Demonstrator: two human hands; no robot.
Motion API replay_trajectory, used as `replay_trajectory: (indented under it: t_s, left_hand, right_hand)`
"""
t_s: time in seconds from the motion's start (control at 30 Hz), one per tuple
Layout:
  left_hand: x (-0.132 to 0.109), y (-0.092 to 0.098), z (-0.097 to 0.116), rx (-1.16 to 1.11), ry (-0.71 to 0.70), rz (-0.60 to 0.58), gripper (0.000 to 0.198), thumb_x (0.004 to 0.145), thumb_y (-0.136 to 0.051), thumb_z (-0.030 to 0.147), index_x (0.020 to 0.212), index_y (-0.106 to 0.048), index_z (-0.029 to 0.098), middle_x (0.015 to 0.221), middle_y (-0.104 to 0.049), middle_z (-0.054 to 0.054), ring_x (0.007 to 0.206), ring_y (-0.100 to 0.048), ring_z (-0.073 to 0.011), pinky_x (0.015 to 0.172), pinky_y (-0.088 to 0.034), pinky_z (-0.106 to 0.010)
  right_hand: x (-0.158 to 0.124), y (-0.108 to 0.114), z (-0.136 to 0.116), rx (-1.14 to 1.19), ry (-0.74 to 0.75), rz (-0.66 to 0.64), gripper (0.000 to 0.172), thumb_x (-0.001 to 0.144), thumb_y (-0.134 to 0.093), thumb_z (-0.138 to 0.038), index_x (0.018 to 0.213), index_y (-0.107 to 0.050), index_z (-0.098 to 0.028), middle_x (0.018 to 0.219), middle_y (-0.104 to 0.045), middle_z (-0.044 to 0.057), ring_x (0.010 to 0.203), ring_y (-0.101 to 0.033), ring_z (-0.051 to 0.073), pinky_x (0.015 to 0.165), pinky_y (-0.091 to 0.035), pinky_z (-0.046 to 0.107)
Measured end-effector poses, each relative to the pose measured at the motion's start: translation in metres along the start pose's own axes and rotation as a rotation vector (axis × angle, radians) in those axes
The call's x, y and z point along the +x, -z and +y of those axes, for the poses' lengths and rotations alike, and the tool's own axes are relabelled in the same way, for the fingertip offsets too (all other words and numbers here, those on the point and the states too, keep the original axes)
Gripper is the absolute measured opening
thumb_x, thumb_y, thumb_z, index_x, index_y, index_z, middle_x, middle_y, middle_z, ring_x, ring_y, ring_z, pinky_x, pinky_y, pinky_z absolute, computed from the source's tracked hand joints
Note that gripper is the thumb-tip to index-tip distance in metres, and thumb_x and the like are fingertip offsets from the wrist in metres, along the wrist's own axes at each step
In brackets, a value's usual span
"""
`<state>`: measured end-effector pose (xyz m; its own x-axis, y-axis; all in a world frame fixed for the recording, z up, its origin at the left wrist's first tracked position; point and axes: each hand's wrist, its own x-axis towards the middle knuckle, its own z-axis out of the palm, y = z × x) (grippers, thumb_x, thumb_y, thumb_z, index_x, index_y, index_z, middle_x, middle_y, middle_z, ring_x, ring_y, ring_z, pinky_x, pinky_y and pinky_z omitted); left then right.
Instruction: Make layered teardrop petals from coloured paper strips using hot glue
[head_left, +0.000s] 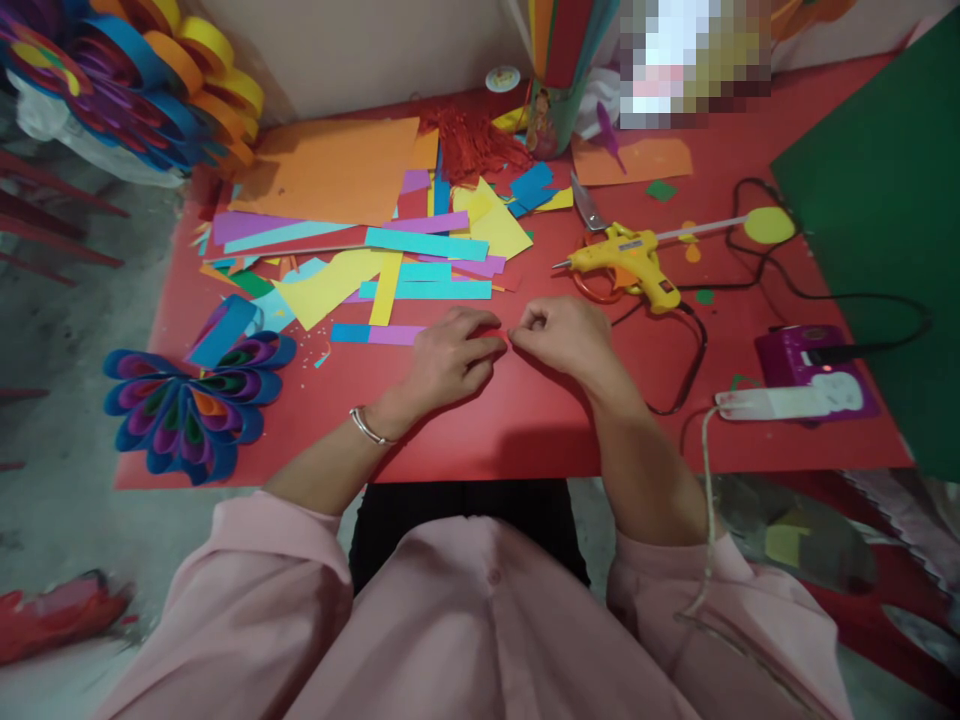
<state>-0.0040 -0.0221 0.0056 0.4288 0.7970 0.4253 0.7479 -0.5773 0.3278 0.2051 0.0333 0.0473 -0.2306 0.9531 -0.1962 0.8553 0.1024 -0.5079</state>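
fingers (484,348) curled, left hand (447,362) just beside right hand (568,336)

A red table (525,430) lies under the left hand (450,360) and right hand (562,335). A pale wall (360,50) rises well beyond them. Grey concrete floor (60,330) spreads left of the left hand

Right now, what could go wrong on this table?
The glue gun lies just beyond the right hand; if hot, its tip might burn. Its black cord loops beside that wrist and could snag, dragging the gun. The scissors under the gun could nick reaching fingers.
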Motion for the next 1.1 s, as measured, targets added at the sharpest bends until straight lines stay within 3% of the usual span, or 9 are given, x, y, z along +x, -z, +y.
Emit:
replay_trajectory:
  t_s: [0.47,1.1]
  left_hand:
    - [0.0005,-0.0014,0.0000,0.005,-0.050,0.064,0.025,0.101,-0.060,0.019,0.103,-0.084,0.025,0.124,-0.080,-0.008,0.115,-0.073,-0.0270,0.086,-0.061,-0.040]
    - [0.0010,-0.0008,0.0001,0.008,-0.051,0.061,0.024,0.097,-0.062,0.017,0.102,-0.084,0.025,0.124,-0.081,-0.007,0.114,-0.073,-0.0276,0.085,-0.061,-0.040]
  right_hand:
    - [-0.0003,-0.0002,0.0008,0.003,-0.015,-0.014,0.012,0.084,-0.072,-0.035,0.085,-0.081,-0.027,0.085,-0.080,0.000,0.076,-0.063,0.019,0.067,-0.034,0.033]
    - [-0.0011,-0.0006,0.0009,0.006,0.000,0.004,0.011,0.084,-0.072,-0.034,0.082,-0.080,-0.027,0.086,-0.080,0.001,0.077,-0.064,0.019,0.066,-0.034,0.033]
